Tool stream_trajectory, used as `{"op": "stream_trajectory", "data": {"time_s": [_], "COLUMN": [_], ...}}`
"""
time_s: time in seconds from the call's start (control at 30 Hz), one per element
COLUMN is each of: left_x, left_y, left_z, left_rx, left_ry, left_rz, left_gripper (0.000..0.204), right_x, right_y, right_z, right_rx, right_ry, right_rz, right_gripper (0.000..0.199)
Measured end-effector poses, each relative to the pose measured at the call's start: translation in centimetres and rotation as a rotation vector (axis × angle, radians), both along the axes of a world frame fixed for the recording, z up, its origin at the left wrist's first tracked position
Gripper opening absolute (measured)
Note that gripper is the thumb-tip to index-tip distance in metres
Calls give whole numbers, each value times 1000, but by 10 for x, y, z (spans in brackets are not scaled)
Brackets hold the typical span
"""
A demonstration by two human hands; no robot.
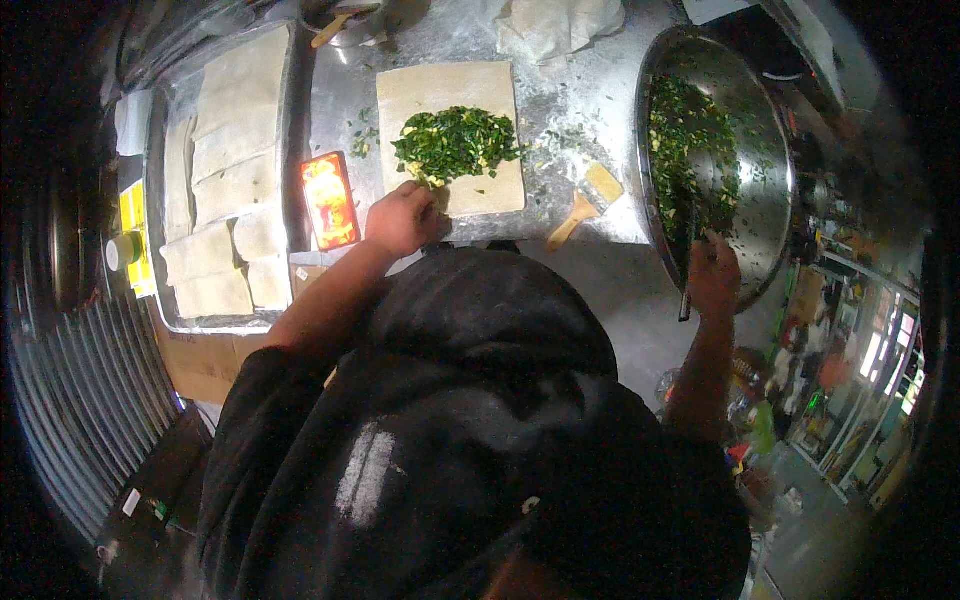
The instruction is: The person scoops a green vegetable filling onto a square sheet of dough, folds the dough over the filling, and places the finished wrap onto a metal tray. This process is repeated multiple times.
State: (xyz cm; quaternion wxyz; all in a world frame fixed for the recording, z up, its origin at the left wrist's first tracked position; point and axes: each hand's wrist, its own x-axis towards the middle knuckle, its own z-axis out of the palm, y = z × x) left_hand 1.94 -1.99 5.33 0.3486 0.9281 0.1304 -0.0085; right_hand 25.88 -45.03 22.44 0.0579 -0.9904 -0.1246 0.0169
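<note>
A pale rectangular dough sheet [478,90] lies on the floured metal counter with a heap of chopped green filling [455,142] on it. My left hand [403,217] rests with curled fingers on the sheet's near edge, just below the greens. My right hand [714,272] grips the dark handle of a utensil [686,285] that reaches into a large metal bowl [775,165] tilted toward me. The bowl holds more chopped greens [690,150]. My dark hooded top fills the lower middle of the view.
A metal tray [158,230] on the left holds several folded dough pieces [232,150]. A red-orange flat packet [330,200] lies between tray and sheet. A wooden scraper [588,200] lies right of the sheet, and a lump of dough [558,25] sits at the back.
</note>
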Motion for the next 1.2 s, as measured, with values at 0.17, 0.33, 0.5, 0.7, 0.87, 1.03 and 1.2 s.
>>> {"op": "stream_trajectory", "data": {"time_s": [0.17, 0.33, 0.5, 0.7, 0.87, 1.03, 1.2], "left_x": [2, 7, 10, 10, 12, 14, 11], "left_y": [0, -5, -6, -4, -2, -3, -1], "left_z": [5, 17, 15, 13, 23, 25, 17], "left_rx": [-10, -49, 37, 7, -46, 9, -59], "left_ry": [18, -46, -28, 97, 115, 117, 55], "left_rz": [-18, 22, 33, 51, -21, 12, 39], "left_gripper": [37, 32, 32, 29, 26, 35, 36], "right_x": [3, 39, 115, 104, 84, 66, 29], "right_y": [-44, -84, -64, -15, -42, -64, -28], "right_z": [-26, -67, -104, -67, -51, -50, -9], "right_rx": [-293, -55, 35, 648, 1106, 1132, 770], "right_ry": [155, -27, 105, 620, 777, 706, 501], "right_rz": [93, 91, 34, -384, -603, -510, -98], "right_gripper": [44, 42, 41, 45, 47, 39, 54]}}
